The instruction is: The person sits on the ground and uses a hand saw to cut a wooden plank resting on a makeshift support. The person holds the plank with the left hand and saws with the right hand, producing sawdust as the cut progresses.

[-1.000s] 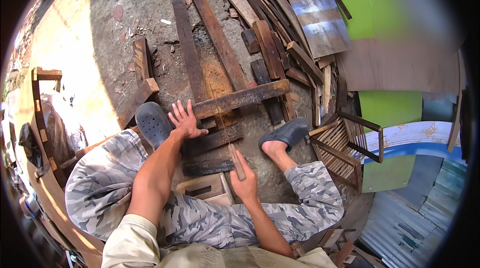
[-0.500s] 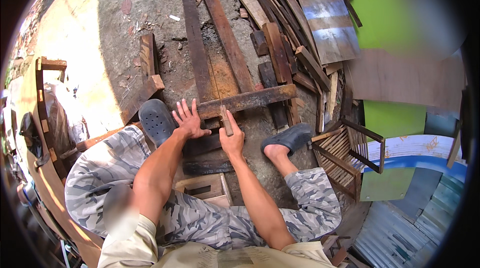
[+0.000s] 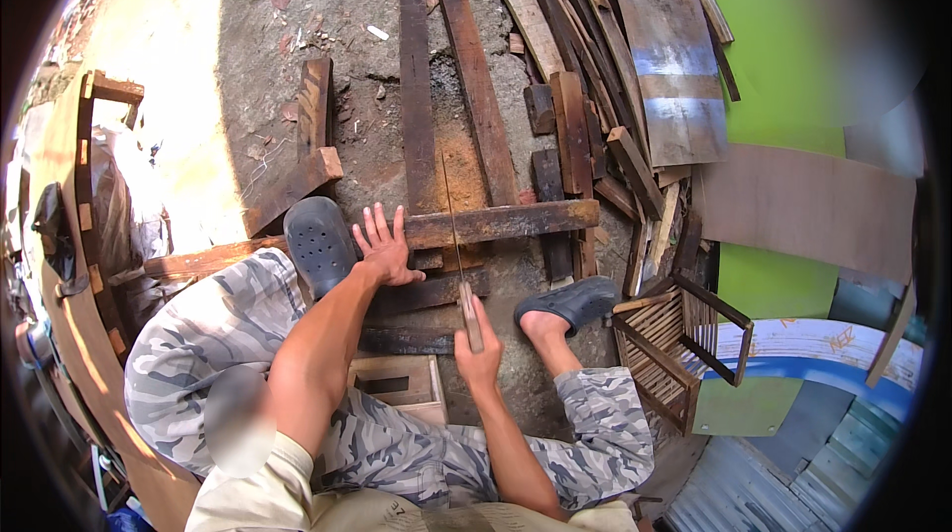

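Spread the left hand (image 3: 383,252) on a long dark-brown wooden beam (image 3: 526,221); wrapped the right hand (image 3: 479,360) around the wooden handle (image 3: 472,322) of a thin metal saw (image 3: 455,230), laid across the beam's edges.

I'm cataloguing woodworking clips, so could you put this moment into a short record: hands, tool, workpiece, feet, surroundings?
Left hand: fingers spread, over the beam
Right hand: closed around the handle of the saw
Tool: saw, blade crossing the beam right of the left hand
Workpiece: dark beam, lying crosswise
Feet: left shoe over the beam; right shoe apart from it
Surroundings: sawdust between two planks
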### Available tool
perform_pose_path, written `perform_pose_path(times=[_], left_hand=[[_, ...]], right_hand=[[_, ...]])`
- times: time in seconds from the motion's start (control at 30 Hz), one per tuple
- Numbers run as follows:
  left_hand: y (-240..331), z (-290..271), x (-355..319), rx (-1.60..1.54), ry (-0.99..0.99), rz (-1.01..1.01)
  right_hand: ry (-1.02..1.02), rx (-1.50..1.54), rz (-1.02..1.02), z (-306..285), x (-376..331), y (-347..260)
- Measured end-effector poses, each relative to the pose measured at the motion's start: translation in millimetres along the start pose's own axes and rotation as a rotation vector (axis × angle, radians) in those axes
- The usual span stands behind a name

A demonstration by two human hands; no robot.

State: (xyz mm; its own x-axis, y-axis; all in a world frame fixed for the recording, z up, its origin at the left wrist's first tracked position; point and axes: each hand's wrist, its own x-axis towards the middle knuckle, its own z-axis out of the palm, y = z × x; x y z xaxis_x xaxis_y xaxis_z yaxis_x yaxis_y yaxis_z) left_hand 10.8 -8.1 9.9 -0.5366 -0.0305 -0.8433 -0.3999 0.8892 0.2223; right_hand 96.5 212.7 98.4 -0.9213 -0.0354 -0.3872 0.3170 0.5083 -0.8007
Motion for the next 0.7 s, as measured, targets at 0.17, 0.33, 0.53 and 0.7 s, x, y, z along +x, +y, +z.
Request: perform_pose_path(times=[0.17,0.33,0.53,0.7], left_hand=[[3,-4,5,0.012,0.034,0.013],[-2,-5,7,-0.001,0.039,-0.012],[0,0,-1,-0.009,0.004,-0.028],[-3,4,2,-0.002,0.044,0.001]], right_hand=[[0.059,0.041,-0.138,38,82,-4],[0.025,-0.029,-0.068,-6,0,-33],[-0.033,-0.154,0.115,-60,-96,-41],[0.000,-0.061,-0.032,3,17,10]])
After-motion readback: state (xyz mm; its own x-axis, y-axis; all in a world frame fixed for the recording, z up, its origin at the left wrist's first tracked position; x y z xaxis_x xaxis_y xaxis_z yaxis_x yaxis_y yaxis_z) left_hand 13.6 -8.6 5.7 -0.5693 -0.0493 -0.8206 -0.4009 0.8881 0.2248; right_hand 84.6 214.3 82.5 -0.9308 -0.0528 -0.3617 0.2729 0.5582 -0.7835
